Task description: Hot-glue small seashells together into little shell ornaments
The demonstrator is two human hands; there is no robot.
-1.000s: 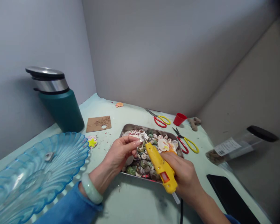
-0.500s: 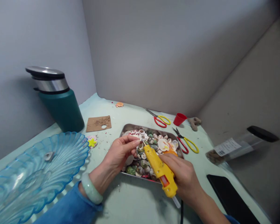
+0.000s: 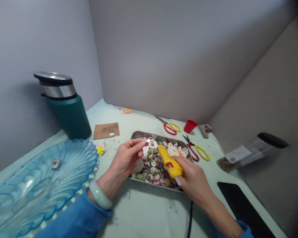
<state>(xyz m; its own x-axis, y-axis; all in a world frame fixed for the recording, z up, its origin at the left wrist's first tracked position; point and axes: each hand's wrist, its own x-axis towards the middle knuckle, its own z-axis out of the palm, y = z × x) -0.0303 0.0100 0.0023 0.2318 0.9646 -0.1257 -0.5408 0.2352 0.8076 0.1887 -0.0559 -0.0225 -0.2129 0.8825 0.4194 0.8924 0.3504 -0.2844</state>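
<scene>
My right hand (image 3: 192,175) is wrapped round a yellow hot glue gun (image 3: 169,162), with a clear glue stick (image 3: 178,180) poking from its back end. The gun is above a metal tray (image 3: 155,187) full of small shells (image 3: 154,171) and white pieces. Over the tray's left side, my left hand (image 3: 127,153) pinches a tiny pale piece (image 3: 147,141) between thumb and forefinger; its kind is too small to make out. The gun's front end is apart from the left fingertips.
A blue scalloped dish (image 3: 72,178) stands left, before a green bottle (image 3: 71,115). Behind lie a cardboard piece (image 3: 101,132) and scissors (image 3: 171,125); a second pair of scissors (image 3: 201,150), a red cup (image 3: 190,126), a clear container (image 3: 253,152) and a black flat object (image 3: 243,208) are right.
The glue gun has drawn away from my left fingertips and now points more away from me. My left hand keeps its pinch, slightly shifted. The view has moved a little.
</scene>
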